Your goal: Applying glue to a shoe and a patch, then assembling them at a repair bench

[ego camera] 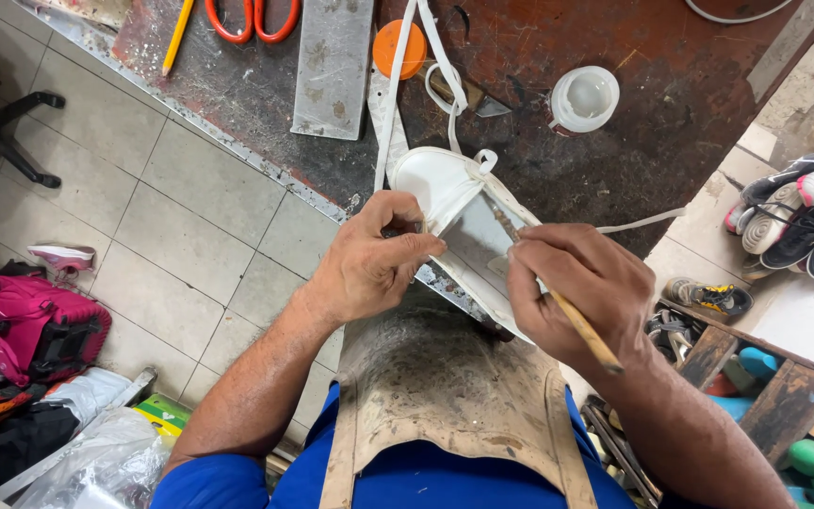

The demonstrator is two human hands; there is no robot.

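Observation:
My left hand (369,264) grips the edge of a white shoe part (445,184) with long white straps, holding it against the edge of the worn brown workbench (671,104). My right hand (577,287) holds a thin wooden-handled brush (572,316), its tip resting on the grey inner surface of the shoe part (473,240). A stained leather apron (435,377) covers my lap below both hands.
On the bench lie orange-handled scissors (252,19), a yellow pencil (178,36), a metal plate (332,66), an orange lid (399,49) and a white jar (584,97). Shoes (798,217) pile at right; a pink bag (35,330) sits on the tiled floor at left.

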